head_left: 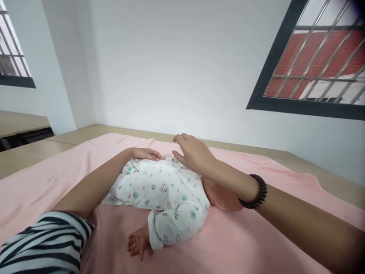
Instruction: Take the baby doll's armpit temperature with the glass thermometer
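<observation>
A baby doll (165,190) in a white printed suit lies on a pink cloth (114,243), its head to the right and its feet end to the left. My left hand (146,153) reaches over the doll's lower body and rests at its far side, fingers laid out. Above the chest, my right hand (194,152) is held with thumb and fingers apart, nothing in it. My right forearm hides most of the doll's head (221,194). One doll hand (138,241) sticks out of its sleeve toward me.
Beneath the cloth is a light wooden table (94,133), its far edge against a white wall (171,68). A barred window (313,68) is at the right, another at the far left. Another wooden surface (19,121) stands at the left.
</observation>
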Tool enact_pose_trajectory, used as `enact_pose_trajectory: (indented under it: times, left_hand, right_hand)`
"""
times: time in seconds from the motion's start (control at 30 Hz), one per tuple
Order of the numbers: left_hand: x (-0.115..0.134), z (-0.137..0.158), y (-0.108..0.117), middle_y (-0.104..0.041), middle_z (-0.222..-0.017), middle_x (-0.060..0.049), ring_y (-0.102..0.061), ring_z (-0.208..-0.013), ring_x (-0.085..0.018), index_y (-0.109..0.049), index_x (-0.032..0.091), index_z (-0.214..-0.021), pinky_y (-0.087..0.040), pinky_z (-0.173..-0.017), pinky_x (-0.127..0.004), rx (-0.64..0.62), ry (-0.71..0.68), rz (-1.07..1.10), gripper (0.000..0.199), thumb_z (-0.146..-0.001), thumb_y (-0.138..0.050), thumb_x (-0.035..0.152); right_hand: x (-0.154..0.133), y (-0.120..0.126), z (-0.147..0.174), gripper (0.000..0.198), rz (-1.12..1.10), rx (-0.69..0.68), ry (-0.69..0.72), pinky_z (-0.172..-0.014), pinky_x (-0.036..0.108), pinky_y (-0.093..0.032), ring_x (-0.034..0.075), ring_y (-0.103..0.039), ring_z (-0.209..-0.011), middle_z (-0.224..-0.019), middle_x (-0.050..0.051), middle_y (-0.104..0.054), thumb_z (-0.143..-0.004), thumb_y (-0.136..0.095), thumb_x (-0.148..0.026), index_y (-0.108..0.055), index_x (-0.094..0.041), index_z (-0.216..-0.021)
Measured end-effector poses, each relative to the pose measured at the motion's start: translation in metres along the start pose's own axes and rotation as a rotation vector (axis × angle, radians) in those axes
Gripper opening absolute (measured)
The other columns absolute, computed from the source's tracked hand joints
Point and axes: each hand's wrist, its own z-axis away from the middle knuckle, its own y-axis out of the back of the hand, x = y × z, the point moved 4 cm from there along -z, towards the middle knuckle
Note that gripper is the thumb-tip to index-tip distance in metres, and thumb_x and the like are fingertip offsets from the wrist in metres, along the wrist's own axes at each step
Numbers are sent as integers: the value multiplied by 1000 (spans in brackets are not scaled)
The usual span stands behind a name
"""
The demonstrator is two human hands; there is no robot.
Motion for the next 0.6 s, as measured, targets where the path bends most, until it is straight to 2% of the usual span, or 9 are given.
enact_pose_trajectory:
  times: [0.1, 0.23, 0.3, 0.33, 0.4, 0.43, 0.47, 0.53, 0.6]
  left_hand:
    - [-2, -1, 1, -62, -130, -7, -57, -119, -23, -66, 23, -117, -45, -104, -33, 9, 11, 11, 53, -77, -78, 55]
    - [-4, -3, 3, -59, -136, -6, -55, -124, -23, -67, 23, -116, -44, -105, -32, 8, -4, 0, 51, -77, -79, 54]
    - [-5, -3, 4, -58, -138, -6, -54, -125, -23, -66, 23, -117, -44, -105, -31, 12, 5, -9, 52, -77, -78, 54]
    - [-5, -3, 4, -58, -137, -7, -54, -125, -24, -66, 23, -118, -44, -105, -32, 11, 13, -8, 53, -77, -78, 55]
    - [-5, -2, 3, -58, -137, -7, -54, -125, -24, -65, 22, -118, -44, -105, -33, 11, 23, -17, 55, -78, -75, 59]
    - [-4, -2, 2, -59, -137, -8, -54, -125, -25, -65, 21, -116, -43, -106, -33, 24, 22, -38, 56, -80, -72, 63]
    - [-2, -1, 0, -59, -136, -8, -54, -124, -25, -65, 20, -114, -43, -107, -34, 43, 18, -76, 57, -81, -67, 68]
    - [4, -2, -3, -62, -131, -9, -55, -120, -26, -65, 19, -109, -41, -108, -36, 120, 23, -184, 64, -86, -51, 77]
    - [11, -4, -7, -62, -126, -11, -56, -116, -26, -61, 19, -110, -41, -107, -39, 225, 52, -268, 73, -89, -31, 82]
  right_hand:
    - [-2, -7, 16, 26, -124, -76, 39, -69, 33, -37, 22, -57, -93, -111, 10, -62, -96, -51, -32, -55, -15, -114]
    - [-21, -26, 56, 28, -241, -383, 81, -55, 31, -29, 16, -52, -67, -78, 4, -61, -94, -47, -43, -55, -19, -83]
    - [-13, -25, 61, 26, -248, -431, 37, -57, 31, -32, 17, -53, -70, -81, 4, -63, -92, -49, -43, -57, -19, -84]
    - [-3, -19, 57, 25, -245, -385, 12, -61, 32, -35, 18, -55, -75, -89, 6, -64, -91, -52, -43, -59, -19, -89]
    - [28, -2, 42, 29, -241, -184, -15, -76, 35, -41, 22, -57, -94, -108, 9, -63, -88, -60, -44, -61, -19, -102]
    - [48, 6, 35, 32, -321, -97, -30, -83, 36, -43, 23, -56, -101, -114, 8, -63, -88, -63, -46, -61, -20, -106]
    - [70, 9, 28, 33, -448, -76, -48, -86, 35, -44, 23, -56, -106, -117, 7, -62, -89, -62, -49, -61, -21, -107]
    - [113, 3, 20, 36, -743, -129, -56, -93, 36, -45, 22, -56, -110, -118, 8, -61, -89, -64, -53, -62, -22, -108]
    - [149, -20, 20, 41, -1126, -239, -74, -94, 38, -47, 24, -55, -112, -118, 9, -60, -87, -67, -55, -63, -21, -110]
